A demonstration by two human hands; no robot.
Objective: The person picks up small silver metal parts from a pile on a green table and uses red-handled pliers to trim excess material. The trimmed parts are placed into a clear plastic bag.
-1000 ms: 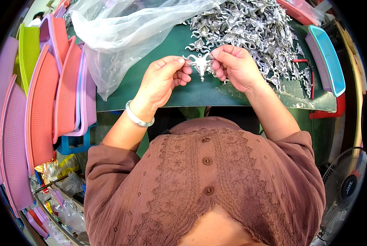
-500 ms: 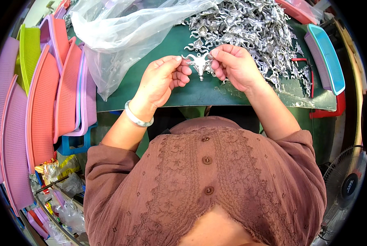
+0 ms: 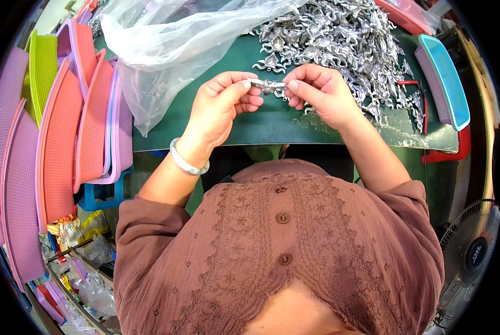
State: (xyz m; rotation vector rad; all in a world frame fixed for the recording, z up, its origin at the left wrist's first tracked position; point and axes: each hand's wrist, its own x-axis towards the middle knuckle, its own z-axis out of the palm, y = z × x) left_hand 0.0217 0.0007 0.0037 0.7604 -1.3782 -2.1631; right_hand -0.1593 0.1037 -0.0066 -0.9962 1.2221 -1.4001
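Observation:
Between my two hands is a silver metal bull-skull ornament (image 3: 268,86), held above the green tabletop and seen nearly edge-on. My left hand (image 3: 223,103) pinches one horn tip between thumb and fingers. The other horn tip is in the pinch of my right hand (image 3: 321,94). Just beyond the hands, a large heap of similar silver ornaments (image 3: 333,42) spreads over the table, a few lying loose at its near edge. A pale bangle (image 3: 187,159) circles my left wrist.
A clear plastic bag (image 3: 166,61) lies at the table's far left. Stacked plastic baskets (image 3: 60,151) stand along the left. A red-handled tool (image 3: 425,114) lies right of the heap, near a blue-rimmed basket (image 3: 442,81). A fan (image 3: 473,251) stands at lower right.
The ornament has turned about its horns, from its face showing with the snout pointing toward me to a nearly edge-on view. Both hands keep their pinch and have barely shifted.

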